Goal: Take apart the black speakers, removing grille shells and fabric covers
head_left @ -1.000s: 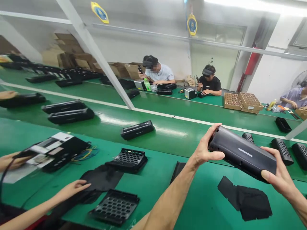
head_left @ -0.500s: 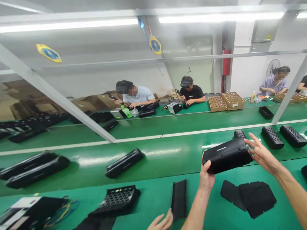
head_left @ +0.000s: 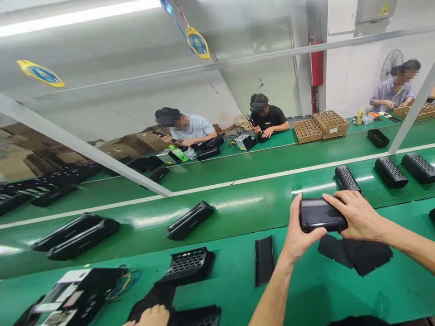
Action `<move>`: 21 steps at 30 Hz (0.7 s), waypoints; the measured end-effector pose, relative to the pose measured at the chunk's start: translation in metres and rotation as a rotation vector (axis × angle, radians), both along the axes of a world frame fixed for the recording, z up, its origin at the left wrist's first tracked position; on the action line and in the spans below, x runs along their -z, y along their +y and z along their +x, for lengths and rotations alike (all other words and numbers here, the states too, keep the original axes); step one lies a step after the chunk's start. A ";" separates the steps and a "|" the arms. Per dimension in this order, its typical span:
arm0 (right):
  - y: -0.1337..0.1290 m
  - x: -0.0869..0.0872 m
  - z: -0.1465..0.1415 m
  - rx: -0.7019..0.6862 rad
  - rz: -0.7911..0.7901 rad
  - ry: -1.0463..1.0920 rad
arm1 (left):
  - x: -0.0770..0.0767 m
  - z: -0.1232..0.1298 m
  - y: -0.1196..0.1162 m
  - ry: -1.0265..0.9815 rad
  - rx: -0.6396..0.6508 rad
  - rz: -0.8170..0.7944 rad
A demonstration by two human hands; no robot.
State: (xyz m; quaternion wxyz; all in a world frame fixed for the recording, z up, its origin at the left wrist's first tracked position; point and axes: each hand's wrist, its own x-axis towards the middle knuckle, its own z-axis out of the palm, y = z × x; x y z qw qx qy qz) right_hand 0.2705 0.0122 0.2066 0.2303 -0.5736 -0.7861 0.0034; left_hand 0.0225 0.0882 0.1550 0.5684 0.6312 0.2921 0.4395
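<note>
In the head view, a black plastic housing (head_left: pixel 317 215) is held up between my two hands, its smooth end turned toward me. My left hand (head_left: pixel 295 233) grips its left side, with the thumb along the lower edge. From the right, my right hand (head_left: pixel 362 215) wraps over the top and far side. Below the housing lie thin black cut sheets (head_left: pixel 365 253) on the green work surface, partly covered by my right hand and arm. A shallow black panel (head_left: pixel 264 260) rests to the left of my left forearm.
A co-worker's hand (head_left: pixel 154 315) reaches in at the bottom, by a perforated black shell (head_left: pixel 190 265). Black housings (head_left: pixel 190 220) lie along the green belt (head_left: pixel 244 213). Other people sit across it, near cardboard trays (head_left: pixel 307 131). A slanted metal post (head_left: pixel 84 142) crosses the left side.
The housing has been turned so its end faces me. My right hand, earlier spread at its right end, now grips it. The co-worker's hand has moved left, to the perforated shell.
</note>
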 end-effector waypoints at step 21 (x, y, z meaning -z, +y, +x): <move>-0.021 0.097 0.007 0.197 -0.506 0.881 | 0.093 -0.009 -0.008 -0.129 -0.210 -0.492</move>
